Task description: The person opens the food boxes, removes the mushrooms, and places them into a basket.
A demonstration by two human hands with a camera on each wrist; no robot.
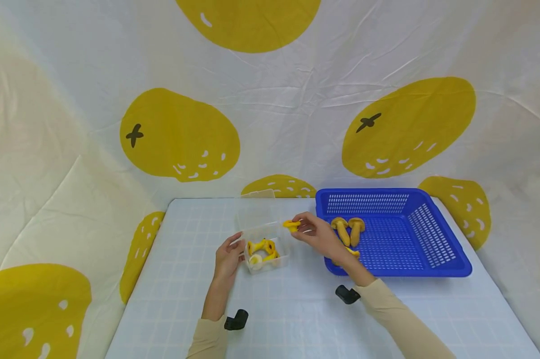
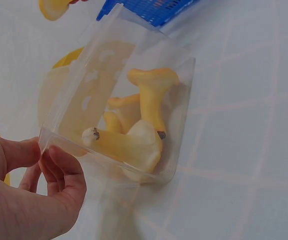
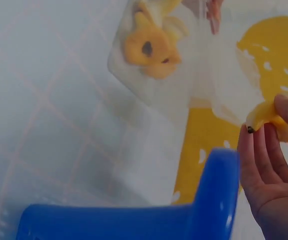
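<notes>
My left hand (image 1: 228,259) pinches the left edge of a clear plastic box (image 2: 179,145) between thumb and fingers. Inside the box lie several yellow mushrooms (image 2: 153,97) with flared caps and dark stem ends. Just above and right of the box, my right hand (image 1: 319,237) holds another yellow mushroom (image 1: 291,226) in its fingertips. In the right wrist view, that mushroom (image 3: 264,116) shows a dark stem tip between thumb and fingers. The box's clear lid (image 1: 255,213) stands open on its far side.
To the right sits a blue plastic basket (image 1: 409,244) with slotted walls. Two brown mushrooms (image 1: 356,232) lie at its left end, with something yellow (image 1: 352,252) partly hidden by the right forearm. A white checked cloth (image 1: 278,319) covers the table; a fruit-printed curtain (image 1: 287,124) hangs behind.
</notes>
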